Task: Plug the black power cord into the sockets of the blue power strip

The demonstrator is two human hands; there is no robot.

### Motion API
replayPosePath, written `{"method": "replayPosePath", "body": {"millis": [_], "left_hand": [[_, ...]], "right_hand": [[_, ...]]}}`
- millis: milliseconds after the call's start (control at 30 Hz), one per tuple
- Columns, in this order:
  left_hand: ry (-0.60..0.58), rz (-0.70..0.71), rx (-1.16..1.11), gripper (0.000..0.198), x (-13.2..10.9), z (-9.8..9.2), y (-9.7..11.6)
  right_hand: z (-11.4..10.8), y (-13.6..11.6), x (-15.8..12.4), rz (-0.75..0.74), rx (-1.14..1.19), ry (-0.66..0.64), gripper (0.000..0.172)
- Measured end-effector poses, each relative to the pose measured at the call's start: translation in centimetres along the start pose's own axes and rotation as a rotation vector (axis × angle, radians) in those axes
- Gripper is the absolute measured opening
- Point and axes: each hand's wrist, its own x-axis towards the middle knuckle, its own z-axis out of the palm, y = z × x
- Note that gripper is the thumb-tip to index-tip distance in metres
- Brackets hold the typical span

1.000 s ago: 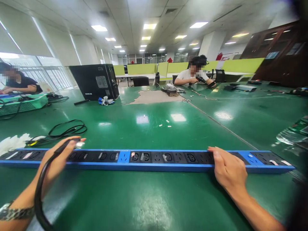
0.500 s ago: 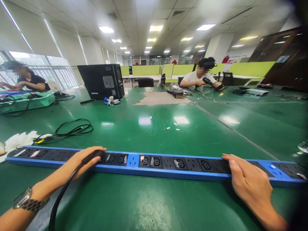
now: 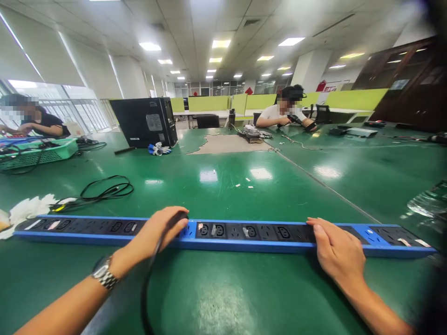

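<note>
A long blue power strip (image 3: 265,248) with black socket panels lies across the table in front of me. My left hand (image 3: 157,235) is closed around the plug end of a black power cord (image 3: 146,284), over the sockets just left of the strip's middle blue panel. The plug's tip is hidden by my fingers, so I cannot tell whether it touches a socket. The cord hangs down toward the near edge of the picture. Right of the middle, my right hand (image 3: 340,251) grips the strip, thumb on its near side and fingers over the top.
A coiled black cable (image 3: 108,188) and crumpled white gloves (image 3: 30,209) lie behind the strip's left end. Farther back stand a black computer case (image 3: 143,123) and a green basket (image 3: 52,153). Clear plastic (image 3: 431,204) is at right. Two people work across the green table.
My left hand has moved right along the strip with the cord's plug, from the sockets farther left to near the middle blue panel. My right hand keeps its grip; the view has shifted slightly.
</note>
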Motion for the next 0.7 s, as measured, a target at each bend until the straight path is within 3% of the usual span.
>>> {"method": "replayPosePath", "body": {"millis": [100,233,367,467,533,600,700], "left_hand": [[-0.087,-0.020,0.037,0.036,0.8,2.3,0.3],[-0.038,0.033,0.166,0.035,0.1,4.0,-0.1],[0.079,0.123,0.221,0.038,-0.9,4.4,-0.8],[0.015,0.141,0.201,0.037,-0.5,3.7,-0.7],[-0.021,0.155,0.162,0.035,0.3,3.2,0.4],[0.014,0.151,0.086,0.036,1.5,3.2,2.2],[0.001,0.146,-0.033,0.034,3.3,4.6,5.2]], "right_hand": [[0.0,0.1,0.0,-0.018,0.011,0.004,0.046],[0.0,0.1,0.0,-0.013,0.012,0.011,0.047],[-0.1,-0.1,-0.1,-0.005,0.027,0.010,0.046],[-0.3,-0.5,0.0,0.013,0.032,0.013,0.047],[-0.3,-0.6,0.1,0.017,0.042,0.016,0.048],[-0.3,-0.7,0.1,0.020,0.049,0.020,0.048],[-0.3,-0.7,0.1,0.027,0.050,0.026,0.048]]}}
